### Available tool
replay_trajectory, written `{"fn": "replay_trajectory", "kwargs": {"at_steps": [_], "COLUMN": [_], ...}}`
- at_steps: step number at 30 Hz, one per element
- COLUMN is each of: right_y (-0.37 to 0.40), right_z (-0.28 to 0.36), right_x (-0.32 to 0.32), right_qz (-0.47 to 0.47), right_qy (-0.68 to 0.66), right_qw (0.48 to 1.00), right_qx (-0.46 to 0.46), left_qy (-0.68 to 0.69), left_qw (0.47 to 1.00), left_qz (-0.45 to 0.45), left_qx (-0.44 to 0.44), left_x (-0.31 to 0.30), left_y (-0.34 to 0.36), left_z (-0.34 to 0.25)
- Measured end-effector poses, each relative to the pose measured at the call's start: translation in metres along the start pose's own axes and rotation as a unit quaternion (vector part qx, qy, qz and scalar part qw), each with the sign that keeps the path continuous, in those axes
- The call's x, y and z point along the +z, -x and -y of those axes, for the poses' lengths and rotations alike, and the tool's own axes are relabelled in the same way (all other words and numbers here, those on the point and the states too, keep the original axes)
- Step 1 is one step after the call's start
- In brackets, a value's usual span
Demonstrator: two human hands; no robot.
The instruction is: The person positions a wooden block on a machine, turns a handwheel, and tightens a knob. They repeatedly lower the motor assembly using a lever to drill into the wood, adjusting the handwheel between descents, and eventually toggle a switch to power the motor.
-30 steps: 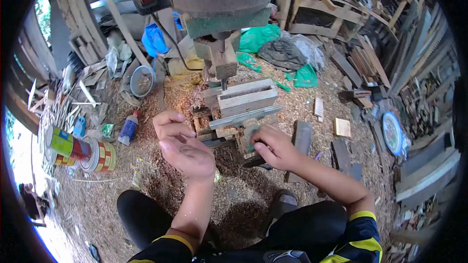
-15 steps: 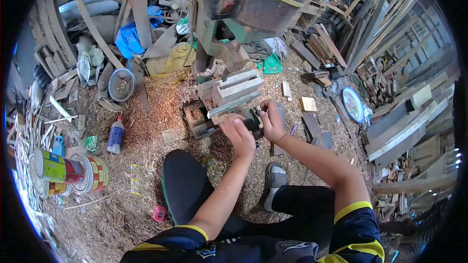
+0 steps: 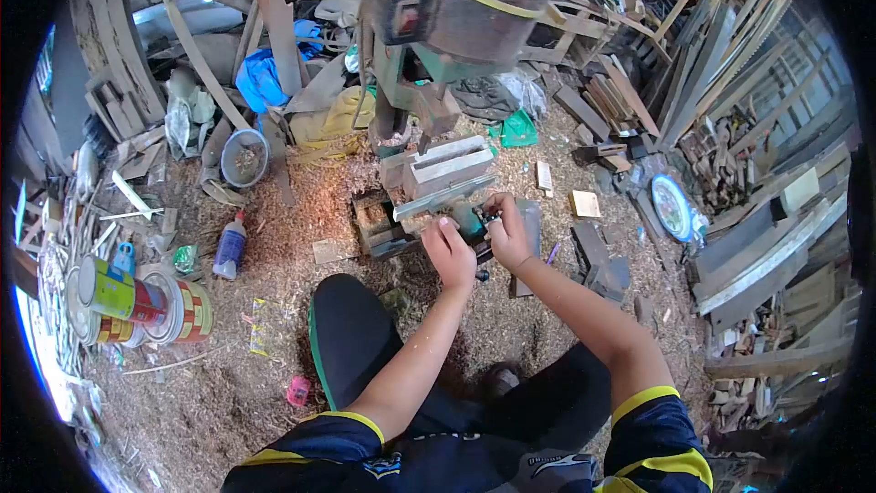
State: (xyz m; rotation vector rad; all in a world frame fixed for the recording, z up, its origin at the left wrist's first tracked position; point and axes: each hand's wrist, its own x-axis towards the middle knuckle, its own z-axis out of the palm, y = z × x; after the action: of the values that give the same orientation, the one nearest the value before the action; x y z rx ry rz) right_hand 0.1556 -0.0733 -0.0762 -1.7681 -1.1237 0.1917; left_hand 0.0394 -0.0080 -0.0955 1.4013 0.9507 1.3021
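A pale wooden block [image 3: 447, 169] with a groove along its top sits in a metal vise [image 3: 444, 198] under the machine head [image 3: 456, 14]. My right hand [image 3: 511, 236] is closed around a small dark handle [image 3: 490, 216] at the vise's right front. To its left, my left hand [image 3: 451, 256] rests against the near side of the vise, fingers curled in; whatever they grip is hidden. Below the wood, the dark metal base [image 3: 379, 224] has an open box-like cavity.
Wood shavings cover the floor. On the left are a glue bottle [image 3: 230, 246], paint cans [image 3: 178, 309] and a bucket [image 3: 245, 158]. A patterned plate [image 3: 671, 208] and stacked timber [image 3: 776, 251] lie to the right. A small wood block [image 3: 585, 204] is near the machine.
My left hand has come down and closer to the vise's near side, its fingers now curled. My right hand stays at the handle. My right foot has drawn back, and the view has shifted slightly.
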Motion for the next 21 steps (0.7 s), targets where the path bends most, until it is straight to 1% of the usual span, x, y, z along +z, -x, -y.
{"fn": "replay_trajectory", "kwargs": {"at_steps": [1,3,4,7,9,10,11,12,13,14,15,17,18,19,20,21], "right_y": [0.002,0.001,0.004,0.007,0.006,0.005,0.009,0.007,0.007,0.008,0.008,0.009,0.009,0.008,0.007,0.006], "right_z": [-0.003,-0.007,0.001,-0.004,-0.011,-0.019,-0.028,-0.027,-0.027,-0.026,-0.025,-0.024,-0.030,-0.036,-0.044,-0.051], "right_x": [0.000,0.000,0.002,0.000,0.001,0.005,0.008,0.004,0.003,0.003,0.002,0.000,0.003,0.006,0.006,0.004], "right_qz": [-0.009,-0.024,-0.054,-0.038,-0.022,-0.027,-0.032,-0.026,-0.018,-0.020,-0.022,-0.010,-0.010,-0.011,-0.007,-0.001], "right_qy": [-0.005,-0.019,-0.024,-0.050,-0.068,-0.076,-0.082,-0.059,-0.067,-0.087,-0.106,-0.125,-0.192,-0.258,-0.337,-0.341], "right_qw": [1.000,0.999,0.998,0.997,0.996,0.995,0.995,0.995,0.995,0.994,0.993,0.991,0.981,0.966,0.941,0.939], "right_qx": [-0.006,-0.023,-0.027,-0.051,-0.052,-0.053,-0.050,-0.072,-0.067,-0.058,-0.050,-0.052,-0.029,-0.005,0.038,0.042], "left_qy": [-0.008,0.009,0.001,-0.047,-0.079,-0.054,-0.067,0.030,0.130,0.178,0.171,0.079,0.078,0.073,0.058,0.043], "left_qw": [1.000,1.000,1.000,0.998,0.997,0.997,0.996,0.991,0.969,0.956,0.956,0.972,0.974,0.973,0.978,0.982], "left_qz": [-0.002,-0.007,-0.015,-0.042,-0.020,-0.050,-0.058,-0.080,-0.102,-0.105,-0.113,-0.127,-0.140,-0.147,-0.127,-0.106], "left_qx": [0.006,-0.009,0.001,0.026,0.016,-0.013,-0.017,-0.103,-0.186,-0.207,-0.210,-0.184,-0.157,-0.161,-0.157,-0.153], "left_x": [0.000,0.000,0.002,0.004,0.003,0.007,0.008,0.010,0.013,0.014,0.018,0.024,0.025,0.025,0.023,0.022], "left_y": [0.002,0.003,0.002,0.000,0.001,0.004,0.009,0.011,0.012,0.013,0.011,0.012,0.013,0.014,0.015,0.014], "left_z": [-0.001,-0.004,-0.004,-0.003,0.000,-0.001,-0.001,-0.014,-0.019,-0.021,-0.017,-0.004,-0.004,-0.005,-0.005,-0.003]}}
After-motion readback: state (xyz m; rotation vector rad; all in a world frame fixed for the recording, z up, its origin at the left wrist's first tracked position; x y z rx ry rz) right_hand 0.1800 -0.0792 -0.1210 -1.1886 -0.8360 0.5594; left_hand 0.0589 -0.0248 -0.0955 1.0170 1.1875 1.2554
